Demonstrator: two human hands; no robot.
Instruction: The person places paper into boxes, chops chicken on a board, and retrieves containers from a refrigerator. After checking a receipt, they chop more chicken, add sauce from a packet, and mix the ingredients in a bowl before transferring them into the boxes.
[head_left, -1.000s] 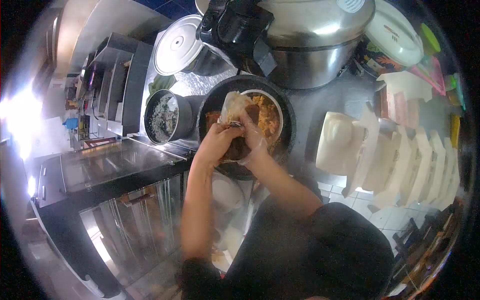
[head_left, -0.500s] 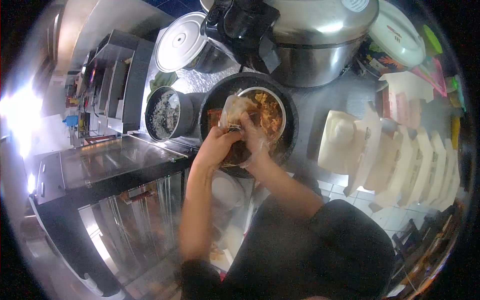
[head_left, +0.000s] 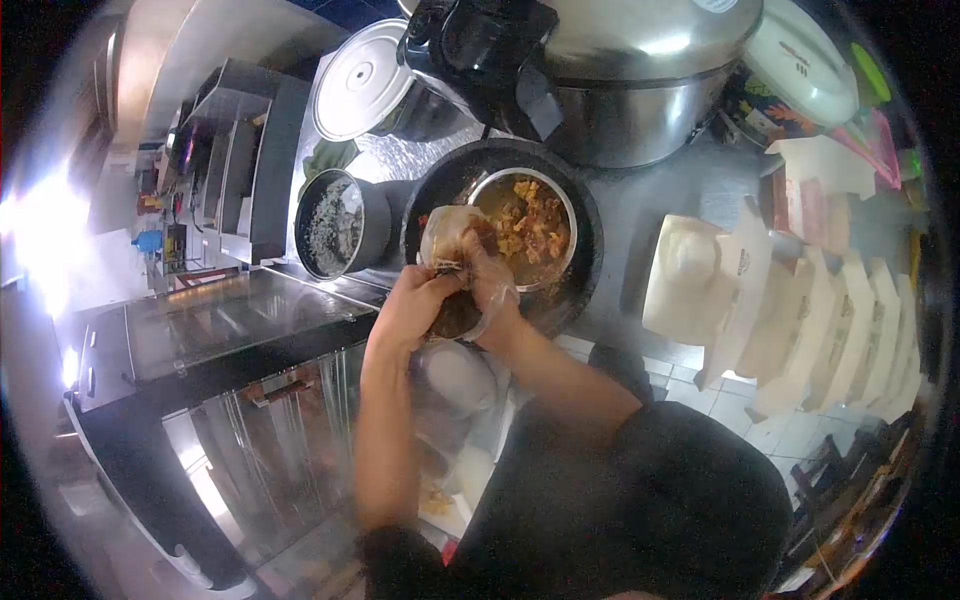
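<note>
Both of my hands are over a large dark round pan (head_left: 584,190), close to its left side. My left hand (head_left: 408,308) has its fingers closed at the lower edge of a pale rounded bun (head_left: 446,236). My right hand (head_left: 490,282), in a clear plastic glove, presses its fingers against the bun's right side. Brownish filling shows at the bun's opening, partly hidden by the fingers. Just right of the hands, a metal bowl (head_left: 572,222) sits inside the pan. It contains chopped brown and yellow food (head_left: 530,225) in liquid.
Left of the pan stands a small pot (head_left: 378,228) of chopped white and green bits. A big lidded steel pot (head_left: 640,120) and a black device (head_left: 480,55) are behind. Open pale takeaway boxes (head_left: 740,290) line the right. A glass-topped counter (head_left: 240,320) is at left.
My hands, with the bun between them, have shifted slightly left and down, and more of the metal bowl shows. The grip looks much the same.
</note>
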